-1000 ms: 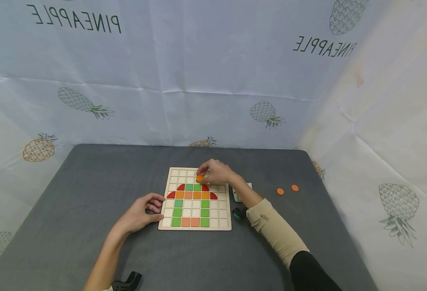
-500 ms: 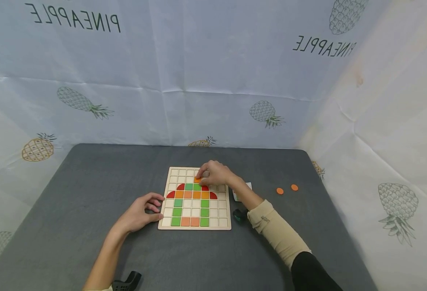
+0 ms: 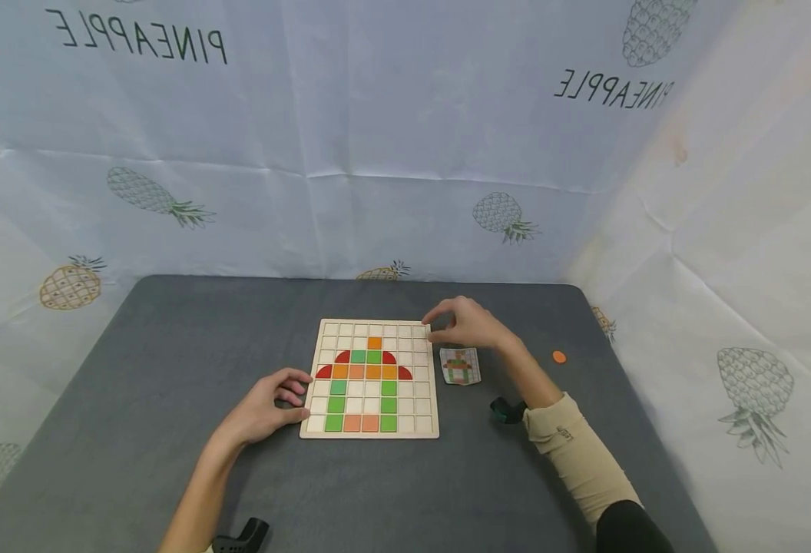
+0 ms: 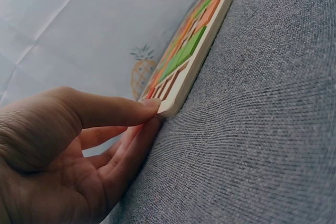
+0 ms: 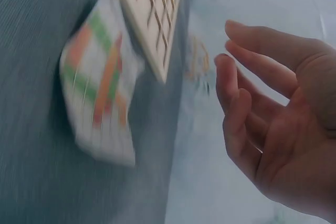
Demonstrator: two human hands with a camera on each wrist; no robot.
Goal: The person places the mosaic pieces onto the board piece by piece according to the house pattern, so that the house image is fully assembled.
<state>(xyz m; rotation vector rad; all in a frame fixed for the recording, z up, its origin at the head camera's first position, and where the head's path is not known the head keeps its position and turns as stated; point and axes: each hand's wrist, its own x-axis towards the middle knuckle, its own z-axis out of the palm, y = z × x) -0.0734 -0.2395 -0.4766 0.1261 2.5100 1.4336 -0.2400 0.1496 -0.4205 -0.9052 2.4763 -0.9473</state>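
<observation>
A wooden grid board (image 3: pixel 415 388) lies on the dark table, bearing green, orange, salmon and red tiles in a mushroom-like pattern. One orange square tile (image 3: pixel 375 342) sits alone above the two top green squares. My left hand (image 3: pixel 263 403) rests at the board's left side, its thumb and fingers relaxed and spaced along the edge. In the left wrist view the thumb tip touches the rim at the near corner. My right hand (image 3: pixel 473 324) is by the board's far right corner, thumb and fingers apart with nothing between them.
A small pattern card (image 3: pixel 460 366) lies right of the board, below my right hand; it shows large and blurred in the right wrist view. Farther right is an orange disc (image 3: pixel 559 357). A white pineapple-print cloth (image 3: pixel 350 223) hangs behind the table.
My right hand has let go of the orange square on the board and moved right, uncovering the card. One of two orange discs is now behind the right forearm. The left hand stays put.
</observation>
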